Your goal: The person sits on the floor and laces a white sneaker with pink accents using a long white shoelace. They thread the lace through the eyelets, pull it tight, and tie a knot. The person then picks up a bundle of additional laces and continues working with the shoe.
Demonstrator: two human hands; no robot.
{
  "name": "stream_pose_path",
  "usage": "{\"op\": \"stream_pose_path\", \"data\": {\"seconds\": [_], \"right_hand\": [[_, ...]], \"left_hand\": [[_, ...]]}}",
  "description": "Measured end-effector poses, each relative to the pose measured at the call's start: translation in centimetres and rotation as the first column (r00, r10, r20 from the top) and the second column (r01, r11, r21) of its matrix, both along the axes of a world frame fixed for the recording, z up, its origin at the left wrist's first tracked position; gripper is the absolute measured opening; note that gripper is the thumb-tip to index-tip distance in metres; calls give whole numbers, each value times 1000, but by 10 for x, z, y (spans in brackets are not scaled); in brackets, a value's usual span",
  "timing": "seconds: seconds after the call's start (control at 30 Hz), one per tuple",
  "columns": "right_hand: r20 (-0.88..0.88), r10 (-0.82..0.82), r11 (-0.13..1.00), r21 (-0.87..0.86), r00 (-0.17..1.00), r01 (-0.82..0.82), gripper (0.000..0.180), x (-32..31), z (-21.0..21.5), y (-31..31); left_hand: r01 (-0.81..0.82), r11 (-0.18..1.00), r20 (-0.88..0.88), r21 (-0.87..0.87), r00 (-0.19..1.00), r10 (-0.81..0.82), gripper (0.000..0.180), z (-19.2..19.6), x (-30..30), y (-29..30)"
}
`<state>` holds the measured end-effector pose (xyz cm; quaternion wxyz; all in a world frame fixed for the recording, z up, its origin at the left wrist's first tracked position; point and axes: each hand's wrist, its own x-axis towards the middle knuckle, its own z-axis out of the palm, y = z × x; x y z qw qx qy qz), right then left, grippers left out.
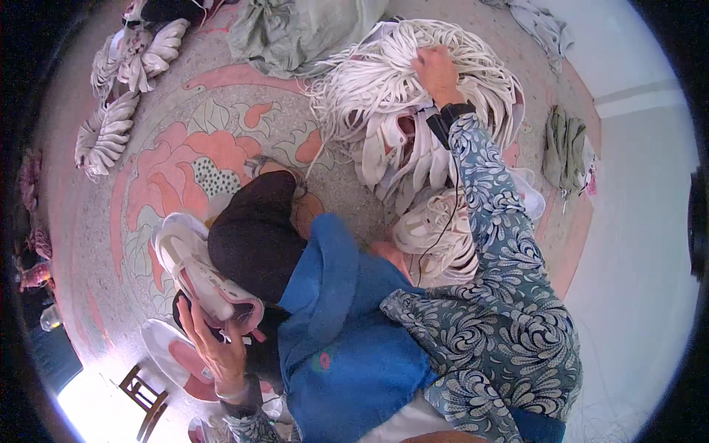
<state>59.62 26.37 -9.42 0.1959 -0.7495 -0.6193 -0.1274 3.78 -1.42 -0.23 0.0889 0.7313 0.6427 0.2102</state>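
A white shoe with a pinkish lining lies beside my dark-clothed leg, at the left. My left hand is at its heel, the long fingers along the outer side and the thumb by the collar opening. Stretched out far to the upper right, my right hand has its fingers in a thick heap of white shoelaces, their tips partly hidden. The laces spread over a bundle of white shoe uppers on the floor. A blue cloth covers my lap.
More white shoe uppers lie close to my right forearm. Fanned stacks of uppers sit at the far left. A grey-green sack stands at the back, and a dark green cloth lies by the right wall. Lower left are a white sole and a wooden chair.
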Motion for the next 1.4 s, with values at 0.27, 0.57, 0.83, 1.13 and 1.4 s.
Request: {"op": "stream_pose_path", "data": {"seconds": [0.27, 0.57, 0.83, 1.13, 1.4], "right_hand": [[-79, 262, 959, -92, 962, -269, 22, 8, -11, -43], [-484, 188, 959, -99, 855, -267, 22, -7, -6, -114], [-941, 331, 881, 335, -71, -335, 15, 2, 69, -103], [-584, 43, 753, 552, -811, -357, 23, -32, 110, -126], [-700, 40, 820, 431, -713, -377, 15, -101, 116, -193]], "left_hand": [[23, 998, 40, 51, 999, -25, 47, 9, -1, -6], [149, 972, 38, 180, 987, -159, 28, 29, 22, 2], [455, 860, 728, 231, 506, -463, 17, 91, 41, -9], [694, 695, 778, 186, 328, -535, 17, 146, 52, -14], [694, 677, 811, 244, 237, -535, 17, 153, 35, -30]]}}
